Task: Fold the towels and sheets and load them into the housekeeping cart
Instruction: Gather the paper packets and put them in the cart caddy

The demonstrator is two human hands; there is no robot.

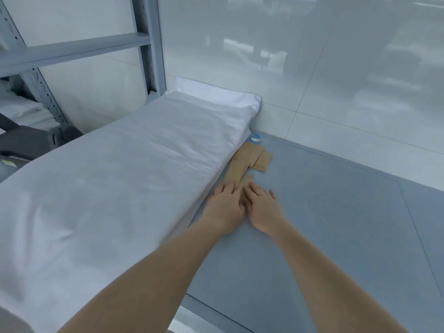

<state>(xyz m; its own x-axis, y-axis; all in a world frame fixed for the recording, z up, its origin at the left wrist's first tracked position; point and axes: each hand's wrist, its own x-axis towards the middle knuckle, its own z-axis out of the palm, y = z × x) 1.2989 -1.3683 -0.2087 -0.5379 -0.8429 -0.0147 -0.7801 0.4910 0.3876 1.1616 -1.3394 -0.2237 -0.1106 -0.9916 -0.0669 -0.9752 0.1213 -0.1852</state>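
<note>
A long white folded sheet (115,169) is laid along the left side of a blue-grey bench (312,236), its far end reaching the glossy white wall (288,56). Both arms are stretched forward, and both hands are set down side by side at the sheet's right edge. The left hand (222,207) is laid flat against that edge, its fingers (228,188) straight and close together; the right hand (262,205) is pressed palm-down just beside it, fingers slightly spread — nothing is pinched by either. The fingertips of both rest on flattened brown cardboard (252,159) lying partly under the sheet. A small blue-and-white round object (255,137) sits by the wall — too small to identify. Grey metal shelving (151,44) stands at the upper left.
</note>
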